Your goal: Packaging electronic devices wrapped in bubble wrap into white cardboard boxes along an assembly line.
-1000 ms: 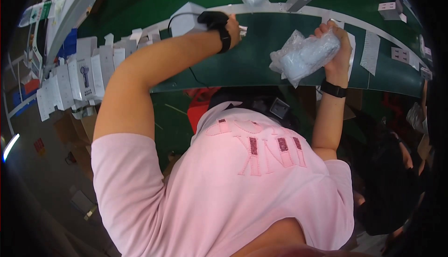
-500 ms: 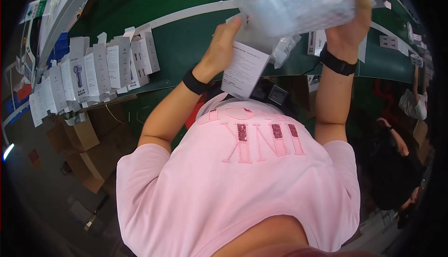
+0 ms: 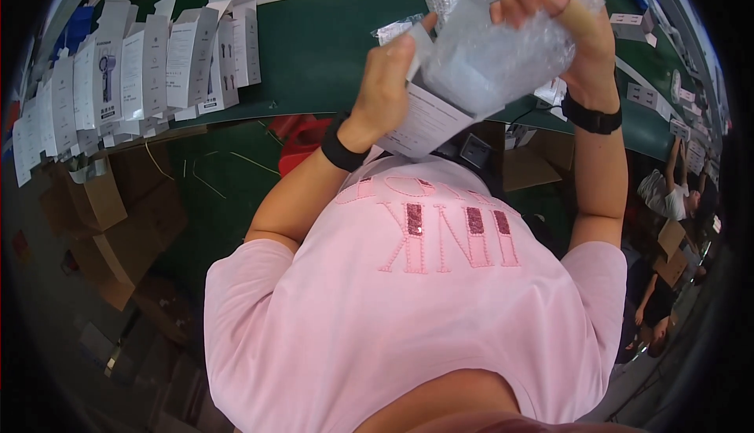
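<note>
Bubble-wrapped bundle (image 3: 499,60), pale and crinkled, is at one o'clock, gripped near its top by the person's right hand (image 3: 567,20), whose fingers curl over the plastic. Left hand (image 3: 385,87), at twelve o'clock, is clasped around the side of a white carton (image 3: 432,122) printed with small text, tilted with its mouth toward the bundle. The two hands are apart, with bundle and carton between them.

Judging by this view, the packing is partway along: the bundle's lower end meets the carton's mouth, though how much has gone inside cannot be told. Most of it remains outside, and the carton is not yet closed. At ten o'clock, a row of similar white cartons (image 3: 145,67) stands along the green table (image 3: 330,48), some with flaps raised; their contents are hidden.
</note>
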Action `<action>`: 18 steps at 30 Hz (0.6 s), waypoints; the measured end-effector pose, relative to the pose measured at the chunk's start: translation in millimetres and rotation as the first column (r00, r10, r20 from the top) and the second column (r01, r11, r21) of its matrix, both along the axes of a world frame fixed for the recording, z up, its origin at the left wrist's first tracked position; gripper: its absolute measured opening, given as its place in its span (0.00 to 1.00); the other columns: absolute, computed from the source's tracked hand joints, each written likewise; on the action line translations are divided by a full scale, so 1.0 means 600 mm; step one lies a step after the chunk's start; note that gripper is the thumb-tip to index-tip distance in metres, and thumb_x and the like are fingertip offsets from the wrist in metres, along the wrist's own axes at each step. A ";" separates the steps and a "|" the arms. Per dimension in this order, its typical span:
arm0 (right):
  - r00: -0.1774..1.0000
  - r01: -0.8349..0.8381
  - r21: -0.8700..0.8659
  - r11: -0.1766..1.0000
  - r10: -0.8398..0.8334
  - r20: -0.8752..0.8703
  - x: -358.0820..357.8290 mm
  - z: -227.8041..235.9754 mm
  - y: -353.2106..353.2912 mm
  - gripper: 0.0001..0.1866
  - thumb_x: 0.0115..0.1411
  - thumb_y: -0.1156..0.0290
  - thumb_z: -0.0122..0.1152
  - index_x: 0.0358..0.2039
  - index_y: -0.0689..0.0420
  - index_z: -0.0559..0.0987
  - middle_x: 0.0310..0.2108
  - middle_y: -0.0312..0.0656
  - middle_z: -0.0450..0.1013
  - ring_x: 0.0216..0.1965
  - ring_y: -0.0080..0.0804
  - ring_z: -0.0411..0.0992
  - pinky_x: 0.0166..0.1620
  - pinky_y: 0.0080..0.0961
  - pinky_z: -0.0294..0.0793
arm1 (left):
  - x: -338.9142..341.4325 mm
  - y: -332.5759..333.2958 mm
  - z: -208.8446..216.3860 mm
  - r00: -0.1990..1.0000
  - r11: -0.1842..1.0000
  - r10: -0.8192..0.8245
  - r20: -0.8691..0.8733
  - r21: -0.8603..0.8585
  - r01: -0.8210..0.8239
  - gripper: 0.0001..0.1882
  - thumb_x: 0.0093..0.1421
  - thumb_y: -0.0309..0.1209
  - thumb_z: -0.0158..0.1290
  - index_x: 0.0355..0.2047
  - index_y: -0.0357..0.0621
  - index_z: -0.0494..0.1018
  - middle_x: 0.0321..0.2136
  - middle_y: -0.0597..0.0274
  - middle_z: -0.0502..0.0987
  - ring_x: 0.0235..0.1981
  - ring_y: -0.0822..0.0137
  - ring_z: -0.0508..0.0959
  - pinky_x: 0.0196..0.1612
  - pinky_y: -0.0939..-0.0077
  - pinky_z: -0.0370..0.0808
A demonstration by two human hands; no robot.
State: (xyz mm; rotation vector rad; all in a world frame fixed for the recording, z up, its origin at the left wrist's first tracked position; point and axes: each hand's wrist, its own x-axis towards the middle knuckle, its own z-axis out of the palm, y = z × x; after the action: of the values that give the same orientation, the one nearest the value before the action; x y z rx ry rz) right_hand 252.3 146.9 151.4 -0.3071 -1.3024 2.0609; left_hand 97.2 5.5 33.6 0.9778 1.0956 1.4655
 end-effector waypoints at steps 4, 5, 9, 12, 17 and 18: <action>0.914 -0.178 0.151 0.972 0.107 0.391 -0.011 -0.061 -0.058 0.12 0.64 0.62 0.53 0.37 0.59 0.72 0.36 0.40 0.69 0.42 0.30 0.69 0.51 0.31 0.67 | 0.002 -0.014 0.032 0.971 0.988 -0.125 -0.202 0.060 0.139 0.28 0.69 0.39 0.31 0.57 0.26 0.63 0.46 0.45 0.75 0.48 0.63 0.74 0.53 0.74 0.66; 0.881 -0.205 0.268 0.941 0.059 0.469 -0.019 -0.067 -0.081 0.13 0.64 0.61 0.52 0.39 0.60 0.73 0.38 0.41 0.70 0.43 0.32 0.69 0.50 0.32 0.68 | -0.010 -0.021 0.027 0.971 0.988 -0.122 -0.205 0.071 0.139 0.28 0.69 0.39 0.31 0.57 0.26 0.63 0.46 0.45 0.75 0.48 0.63 0.74 0.53 0.74 0.66; 0.568 -0.482 0.501 0.719 -0.179 0.803 -0.014 -0.040 -0.110 0.13 0.60 0.75 0.54 0.45 0.64 0.74 0.46 0.51 0.70 0.49 0.44 0.70 0.52 0.33 0.68 | -0.037 -0.055 -0.015 0.999 0.999 0.022 0.026 -0.040 -0.021 0.26 0.69 0.36 0.31 0.57 0.25 0.63 0.52 0.40 0.71 0.54 0.55 0.72 0.58 0.71 0.63; 0.570 -0.728 0.435 0.530 0.116 0.813 -0.063 -0.085 -0.128 0.14 0.58 0.78 0.56 0.46 0.63 0.77 0.45 0.52 0.74 0.49 0.46 0.72 0.50 0.31 0.70 | -0.052 -0.073 -0.035 0.932 0.999 0.006 -0.363 0.048 0.012 0.26 0.68 0.34 0.32 0.58 0.25 0.61 0.57 0.41 0.67 0.59 0.52 0.68 0.61 0.68 0.61; 0.719 -0.016 0.410 0.912 -0.275 0.639 -0.086 -0.279 0.017 0.14 0.57 0.74 0.58 0.44 0.60 0.79 0.38 0.47 0.77 0.40 0.36 0.76 0.48 0.29 0.73 | -0.151 -0.164 -0.087 0.899 0.887 0.435 0.048 -0.194 -0.419 0.30 0.68 0.38 0.25 0.61 0.26 0.59 0.59 0.45 0.66 0.59 0.56 0.67 0.62 0.68 0.61; 0.526 -0.051 0.580 0.813 -0.472 0.707 -0.071 -0.340 0.048 0.17 0.56 0.75 0.58 0.48 0.58 0.77 0.38 0.47 0.77 0.40 0.38 0.76 0.49 0.29 0.74 | -0.172 -0.166 -0.074 0.875 0.869 0.468 0.124 -0.246 -0.429 0.31 0.68 0.39 0.24 0.62 0.27 0.57 0.59 0.46 0.65 0.59 0.57 0.67 0.62 0.68 0.61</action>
State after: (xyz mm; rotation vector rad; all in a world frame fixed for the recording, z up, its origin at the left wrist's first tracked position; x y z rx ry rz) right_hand 209.5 175.6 -52.4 -1.2423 -2.1966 1.1823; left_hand -6.1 -93.9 -11.1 0.4381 1.3735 1.7257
